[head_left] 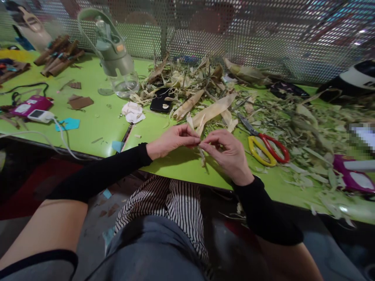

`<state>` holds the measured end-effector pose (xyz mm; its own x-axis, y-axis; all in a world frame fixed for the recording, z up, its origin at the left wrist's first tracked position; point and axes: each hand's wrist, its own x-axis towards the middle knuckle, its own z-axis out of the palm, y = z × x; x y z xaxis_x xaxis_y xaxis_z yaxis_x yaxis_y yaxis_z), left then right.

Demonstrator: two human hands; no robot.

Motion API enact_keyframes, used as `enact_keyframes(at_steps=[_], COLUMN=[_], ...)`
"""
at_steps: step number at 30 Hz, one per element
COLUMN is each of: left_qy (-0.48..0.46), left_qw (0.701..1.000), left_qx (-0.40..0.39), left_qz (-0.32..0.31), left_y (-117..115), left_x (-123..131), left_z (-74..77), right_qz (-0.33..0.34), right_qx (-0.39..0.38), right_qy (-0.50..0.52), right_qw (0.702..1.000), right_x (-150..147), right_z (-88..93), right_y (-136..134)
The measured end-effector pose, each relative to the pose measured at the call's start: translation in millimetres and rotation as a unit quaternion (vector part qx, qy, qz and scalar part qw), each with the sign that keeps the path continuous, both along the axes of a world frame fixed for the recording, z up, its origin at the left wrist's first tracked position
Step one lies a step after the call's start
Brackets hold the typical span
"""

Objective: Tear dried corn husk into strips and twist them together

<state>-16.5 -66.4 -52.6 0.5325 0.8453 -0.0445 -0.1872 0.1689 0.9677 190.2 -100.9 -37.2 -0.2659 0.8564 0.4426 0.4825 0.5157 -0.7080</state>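
My left hand (171, 141) and my right hand (227, 154) meet above the near edge of the green table (96, 121). Both pinch a thin strip of dried corn husk (200, 145) between thumb and fingertips, and its lower end hangs down toward the table. Both wrists wear black sleeves. A broad pale husk leaf (212, 111) lies just beyond my fingers. Scissors (262, 144) with one yellow and one red handle rest on the table right of my right hand.
A pile of dried husks (190, 84) fills the table's far middle and right. A black phone (160, 102), crumpled white paper (133, 112), a clear water jug (117, 58), a pink device (32, 106) with white cable and brown rolled bundles (57, 56) lie left. Perforated metal screen behind.
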Motion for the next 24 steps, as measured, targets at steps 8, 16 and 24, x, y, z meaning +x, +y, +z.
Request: enact_keyframes(at_steps=[8,16,24], left_qy=[0.071,0.229,0.239], left_qw=[0.983,0.877,0.788], left_qx=[0.167,0.412,0.553], left_qz=[0.025,0.099,0.129], left_y=[-8,-14,-11], left_x=[0,2,0], left_z=[9.8,0.0,-13.2], right_qz=[0.038,0.039,0.009], right_qx=[-0.128,-0.192,-0.258], right_qy=[0.052,0.102,0.138], right_qw=[0.99,0.975,0.956], right_x=[-3,-4,-6], right_z=[-4.7,-7.7,-1.6], right_y=[0,2,-1])
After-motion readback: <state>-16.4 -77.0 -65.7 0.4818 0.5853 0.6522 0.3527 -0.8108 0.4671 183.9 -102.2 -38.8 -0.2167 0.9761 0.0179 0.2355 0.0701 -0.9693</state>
